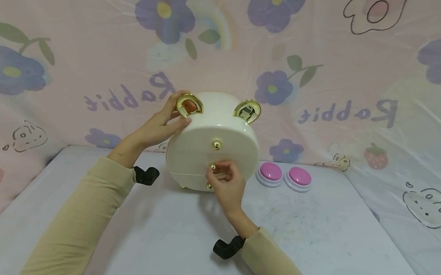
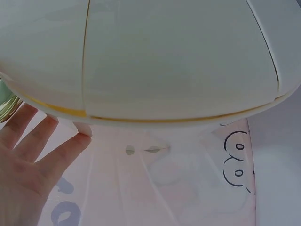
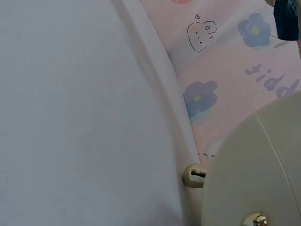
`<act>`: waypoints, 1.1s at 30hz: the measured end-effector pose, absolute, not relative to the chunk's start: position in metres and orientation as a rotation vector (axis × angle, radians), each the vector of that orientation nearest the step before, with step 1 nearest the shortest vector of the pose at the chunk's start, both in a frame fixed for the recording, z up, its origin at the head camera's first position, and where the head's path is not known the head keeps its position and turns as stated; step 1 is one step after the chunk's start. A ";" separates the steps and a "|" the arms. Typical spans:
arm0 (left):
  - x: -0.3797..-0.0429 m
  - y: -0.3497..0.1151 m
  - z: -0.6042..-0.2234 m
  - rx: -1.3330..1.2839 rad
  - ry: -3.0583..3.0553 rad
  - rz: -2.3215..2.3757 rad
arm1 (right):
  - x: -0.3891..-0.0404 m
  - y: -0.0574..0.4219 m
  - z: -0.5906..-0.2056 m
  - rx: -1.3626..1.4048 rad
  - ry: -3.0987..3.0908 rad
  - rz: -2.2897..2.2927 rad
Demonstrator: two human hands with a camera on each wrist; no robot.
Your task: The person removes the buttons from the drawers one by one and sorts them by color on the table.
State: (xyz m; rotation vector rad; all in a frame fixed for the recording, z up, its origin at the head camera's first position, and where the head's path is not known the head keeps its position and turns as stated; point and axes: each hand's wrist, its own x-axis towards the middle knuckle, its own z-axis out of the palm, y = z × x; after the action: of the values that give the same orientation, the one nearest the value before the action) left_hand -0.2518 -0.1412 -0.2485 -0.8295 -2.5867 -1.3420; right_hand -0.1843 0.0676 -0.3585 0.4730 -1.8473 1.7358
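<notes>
A white rounded drawer box [image 1: 188, 148] with two gold-lined ears [image 1: 247, 110] stands on the table, with gold knobs in a column down its front. My left hand [image 1: 163, 122] rests at its upper left side, around the left ear, thumb on the shell. In the left wrist view, the fingers [image 2: 66, 153] of that hand reach fairly straight to the box's edge. My right hand [image 1: 229, 185] pinches the middle knob [image 1: 213, 166] between thumb and fingertips. The top knob [image 1: 217, 144] is untouched. In the right wrist view, a gold foot [image 3: 194, 176] and a knob [image 3: 256, 219] show, the hand out of view.
Two pink push buttons [image 1: 270, 171] on white bases sit just right of the box. A white-covered table [image 1: 165, 245] lies under everything. Behind it hangs a printed flower-and-rabbit cloth [image 1: 226, 69]. Black camera mounts [image 1: 229, 247] are on both wrists.
</notes>
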 end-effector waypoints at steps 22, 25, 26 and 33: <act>-0.251 -0.142 -0.247 -0.846 -2.592 -1.342 | -0.176 0.067 -0.365 0.512 -1.875 1.371; -0.252 -0.145 -0.247 -0.866 -2.608 -1.319 | -0.179 0.071 -0.375 0.550 -1.877 1.315; -0.252 -0.146 -0.247 -0.872 -2.611 -1.316 | -0.179 0.072 -0.378 0.562 -1.875 1.295; -0.253 -0.147 -0.246 -0.889 -2.619 -1.327 | -0.172 0.082 -0.386 0.689 -1.841 1.167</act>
State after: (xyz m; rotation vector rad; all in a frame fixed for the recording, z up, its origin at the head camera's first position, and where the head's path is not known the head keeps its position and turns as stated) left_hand -0.2529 -0.1467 -0.2461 -0.8890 -2.6190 -1.3271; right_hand -0.1720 0.0821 -0.3862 0.6889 -1.8413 1.1674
